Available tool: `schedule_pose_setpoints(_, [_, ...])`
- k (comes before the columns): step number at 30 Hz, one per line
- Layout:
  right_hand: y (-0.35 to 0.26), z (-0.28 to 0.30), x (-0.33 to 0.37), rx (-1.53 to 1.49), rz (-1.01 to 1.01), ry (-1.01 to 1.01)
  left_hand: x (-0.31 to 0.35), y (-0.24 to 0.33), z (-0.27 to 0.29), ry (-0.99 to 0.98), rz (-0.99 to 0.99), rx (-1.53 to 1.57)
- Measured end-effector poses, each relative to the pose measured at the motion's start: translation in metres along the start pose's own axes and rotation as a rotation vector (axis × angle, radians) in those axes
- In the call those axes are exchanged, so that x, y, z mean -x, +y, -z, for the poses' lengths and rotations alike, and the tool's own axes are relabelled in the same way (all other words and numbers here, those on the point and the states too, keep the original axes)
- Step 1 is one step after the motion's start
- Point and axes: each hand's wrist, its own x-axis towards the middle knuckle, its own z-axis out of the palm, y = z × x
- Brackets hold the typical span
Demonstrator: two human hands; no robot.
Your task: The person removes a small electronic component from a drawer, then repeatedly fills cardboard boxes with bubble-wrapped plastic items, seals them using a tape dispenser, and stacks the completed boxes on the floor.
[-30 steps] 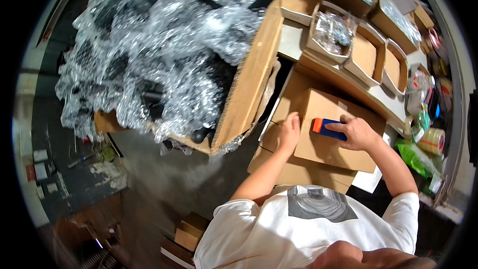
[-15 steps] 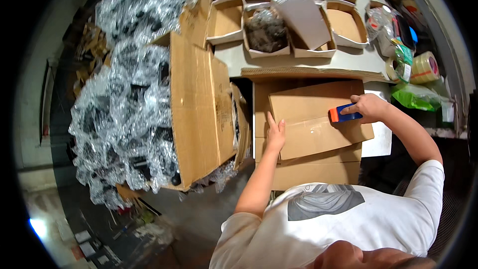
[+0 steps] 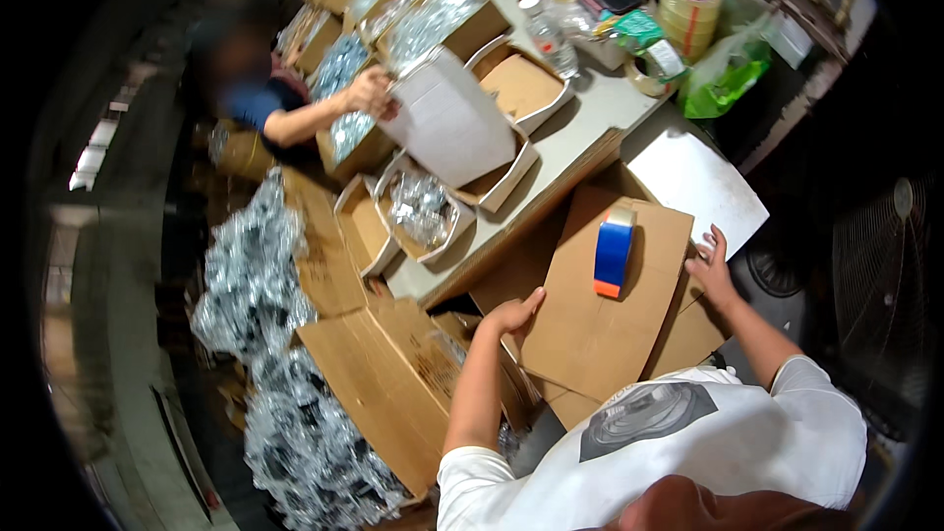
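Right hand (image 3: pixel 710 261), spread, empty, and left hand (image 3: pixel 514 315), grip unclear, flanked a brown cardboard box (image 3: pixel 582 329) bearing a blue-and-orange tape dispenser (image 3: pixel 614 251).

A co-worker (image 3: pixel 273 116), far left, has a blurred face. The underside of the cardboard box (image 3: pixel 590 339) is hidden, as is its patch beneath the tape dispenser (image 3: pixel 615 254). Near left, the bubble-wrapped pile (image 3: pixel 310 452) is cut off below.

The left forearm (image 3: pixel 475 391) reaches far, its hand turned right; the left hand (image 3: pixel 513 317) has its thumb extended, fingers partly hidden. The right forearm (image 3: pixel 765 332) slants far-left; the right hand (image 3: pixel 713 264) has loosely spread, bent fingers.
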Motion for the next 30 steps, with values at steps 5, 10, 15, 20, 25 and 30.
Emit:
schedule_pose_setpoints(5, [0.004,-0.057,0.014,0.116,0.265,0.017,-0.06,0.097,0.012,-0.051,-0.286,0.622])
schedule_pose_setpoints(10, [-0.018,-0.061,0.011,0.257,0.238,-0.054,-0.065,0.13,0.017,-0.243,-0.35,0.7])
schedule_pose_setpoints(15, [-0.02,-0.061,0.02,0.218,0.177,-0.133,-0.041,0.124,0.012,-0.004,-0.25,0.731])
schedule_pose_setpoints(20, [-0.026,-0.071,0.053,0.384,0.006,0.007,-0.035,0.118,0.003,0.072,-0.093,0.482])
schedule_pose_setpoints(25, [-0.063,-0.072,0.042,1.051,-0.167,-0.179,-0.046,0.101,0.005,-0.034,-0.47,0.394])
schedule_pose_setpoints(30, [-0.031,-0.079,-0.017,1.025,0.012,-0.751,-0.04,0.122,0.01,-0.147,-0.497,0.215])
